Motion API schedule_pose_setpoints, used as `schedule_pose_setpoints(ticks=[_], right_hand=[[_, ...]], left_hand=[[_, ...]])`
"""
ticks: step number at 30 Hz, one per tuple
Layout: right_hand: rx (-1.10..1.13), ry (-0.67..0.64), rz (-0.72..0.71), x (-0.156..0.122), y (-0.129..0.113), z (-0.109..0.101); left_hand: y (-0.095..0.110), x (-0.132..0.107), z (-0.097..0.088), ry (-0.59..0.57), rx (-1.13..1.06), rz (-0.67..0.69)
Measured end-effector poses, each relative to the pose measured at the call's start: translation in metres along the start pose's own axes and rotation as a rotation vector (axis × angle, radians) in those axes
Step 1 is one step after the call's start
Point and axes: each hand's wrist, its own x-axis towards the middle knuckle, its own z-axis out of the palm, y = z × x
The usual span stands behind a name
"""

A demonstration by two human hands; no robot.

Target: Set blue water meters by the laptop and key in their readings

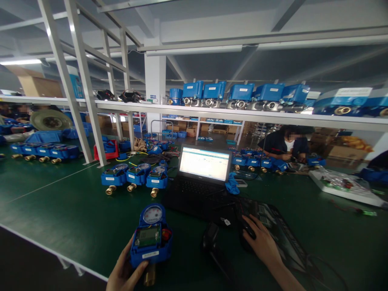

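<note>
My left hand (129, 264) grips a blue water meter (151, 254) by its lower left side. The meter's round dial, green circuit board with a small display, and brass pipe end face up toward me. My right hand (262, 238) rests over a black computer mouse (248, 227) on a dark patterned mouse pad (281, 226), its fingers curved round it. Between my hands lies a black handheld scanner (212, 242). Behind it stands an open laptop (204, 163) with a lit, mostly white screen whose text is too small to read.
Three similar meters (133, 176) stand in a row left of the laptop. A blue crumpled cloth (232, 184) lies at its right. Metal posts (81, 81) carry a shelf (194, 109) with several blue meters. Across the table, a person (286, 147) works near a white tray (345, 188).
</note>
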Motion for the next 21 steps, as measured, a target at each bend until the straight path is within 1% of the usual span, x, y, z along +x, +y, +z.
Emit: schedule_pose_setpoints(ticks=[4,7,9,11,12,13,15,17,19,21], right_hand=[[-0.004,-0.003,-0.011,0.002,0.002,0.000],[-0.013,-0.009,-0.009,0.003,0.000,-0.004],[-0.040,0.065,0.001,0.000,-0.011,-0.011],[-0.028,0.154,-0.007,-0.010,-0.031,-0.018],[0.007,0.157,-0.019,-0.018,-0.044,-0.021],[0.057,0.110,-0.031,-0.028,-0.058,-0.022],[0.150,-0.091,-0.031,-0.048,-0.086,-0.022],[0.182,-0.274,-0.005,-0.064,-0.107,-0.017],[0.195,-0.365,0.058,-0.072,-0.119,-0.010],[0.263,-0.373,0.131,-0.077,-0.126,-0.004]], left_hand=[[-0.002,0.002,-0.003,-0.012,-0.012,-0.005],[-0.007,0.008,-0.011,-0.062,0.010,-0.017],[-0.010,0.012,-0.016,-0.107,0.033,-0.021],[-0.010,0.014,-0.017,-0.148,0.051,-0.011],[-0.010,0.013,-0.017,-0.157,0.060,0.001],[-0.008,0.012,-0.015,-0.164,0.070,0.011],[-0.003,0.008,-0.010,-0.177,0.088,0.027],[0.003,0.004,-0.006,-0.190,0.097,0.044],[0.006,0.002,-0.003,-0.210,0.109,0.059],[0.006,0.001,-0.003,-0.225,0.120,0.073]])
